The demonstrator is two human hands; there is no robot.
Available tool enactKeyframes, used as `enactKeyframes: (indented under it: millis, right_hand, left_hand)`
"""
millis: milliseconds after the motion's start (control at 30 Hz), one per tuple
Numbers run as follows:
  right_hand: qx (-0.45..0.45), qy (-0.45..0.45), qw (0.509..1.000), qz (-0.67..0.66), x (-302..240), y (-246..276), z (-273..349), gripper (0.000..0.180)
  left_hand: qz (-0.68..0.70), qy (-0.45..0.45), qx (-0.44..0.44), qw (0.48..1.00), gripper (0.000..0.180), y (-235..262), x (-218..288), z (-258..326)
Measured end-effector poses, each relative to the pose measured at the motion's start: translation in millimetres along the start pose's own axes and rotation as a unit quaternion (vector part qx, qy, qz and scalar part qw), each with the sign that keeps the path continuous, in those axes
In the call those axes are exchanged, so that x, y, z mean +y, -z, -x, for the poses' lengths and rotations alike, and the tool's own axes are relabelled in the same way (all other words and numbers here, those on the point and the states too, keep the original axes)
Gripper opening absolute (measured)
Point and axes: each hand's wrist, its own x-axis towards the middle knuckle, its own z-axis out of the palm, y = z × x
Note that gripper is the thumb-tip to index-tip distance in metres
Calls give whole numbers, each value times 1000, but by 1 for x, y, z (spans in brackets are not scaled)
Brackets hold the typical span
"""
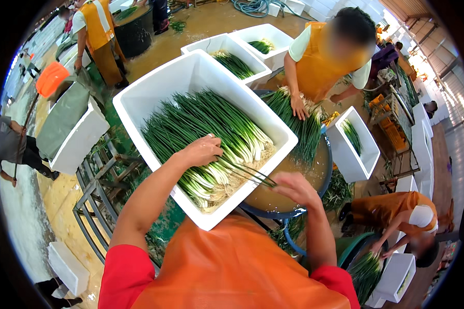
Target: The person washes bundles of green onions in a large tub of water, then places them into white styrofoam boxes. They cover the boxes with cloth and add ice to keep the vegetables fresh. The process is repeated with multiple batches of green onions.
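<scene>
1. Two bare hands are nearest: the left hand [203, 152] is bent narrow and pinches a few loose stalks [248, 171]; the right hand [298, 189] is blurred beside their dark ends, so I cannot tell if it grips them.
2. Directly under the left hand, and also beyond it, lie the green onions [191, 118], with their pale roots toward the right hand.
3. Around these onions is a white foam box [154, 72]; its rim passes below the loose stalks.
4. Behind the right hand there is a round tub [329, 165] with brownish water.
5. Farther beyond the right hand, a co-worker's hand [300, 107] touches another bunch [304, 136].
6. Farthest from the left hand, at upper left, a person in a yellow-orange apron [95, 26] stands beside a dark tub [134, 37].
</scene>
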Motion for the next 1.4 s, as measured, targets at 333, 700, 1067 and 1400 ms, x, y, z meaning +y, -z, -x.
enactKeyframes:
  millis: [333, 700, 1067, 1400]
  right_hand:
    - [-246, -484, 832, 109, 141, -104, 311, 42]
    - [82, -284, 881, -369, 122, 68, -56, 59]
    - [96, -250, 947, -179, 55, 9, -95, 72]
    - [-87, -161, 976, -119, -32, -322, -173, 45]
  left_hand:
    - [-140, 422, 436, 782, 48, 60, 54, 100]
    - [254, 496, 565, 608, 108, -41, 22, 132]
    - [454, 448, 620, 457, 104, -99, 64, 253]
    - [206, 585, 703, 347, 107, -262, 185, 567]
